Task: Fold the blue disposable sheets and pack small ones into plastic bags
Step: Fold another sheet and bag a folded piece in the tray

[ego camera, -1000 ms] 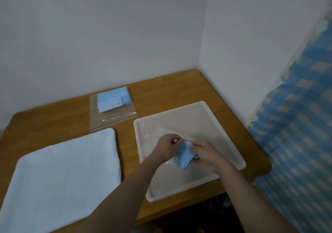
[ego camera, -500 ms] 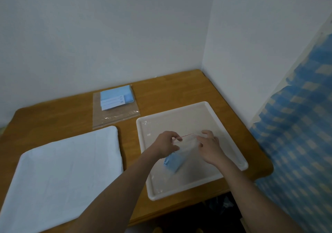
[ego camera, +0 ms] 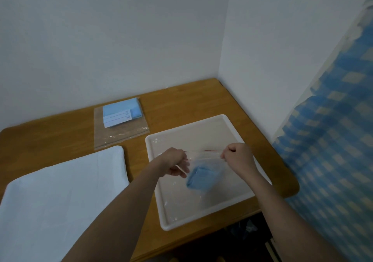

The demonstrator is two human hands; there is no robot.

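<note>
A clear plastic zip bag (ego camera: 203, 156) with a red strip along its mouth hangs above the white tray (ego camera: 201, 128). A folded small blue sheet (ego camera: 199, 179) lies inside the bag, low in it. My left hand (ego camera: 175, 162) pinches the bag's left top corner. My right hand (ego camera: 238, 156) pinches the right top corner, so the mouth is stretched between them.
A large clear bag (ego camera: 121, 132) holding packed blue sheets (ego camera: 121, 112) lies at the back of the wooden table (ego camera: 60, 132). A big folded white sheet (ego camera: 60, 191) covers the left side. Walls close in behind and right; a blue checked cloth (ego camera: 333, 140) hangs at right.
The blue sheet went from my fingers into the bag. My hands then moved apart along the bag's mouth and lifted it, and the sheet dropped lower inside.
</note>
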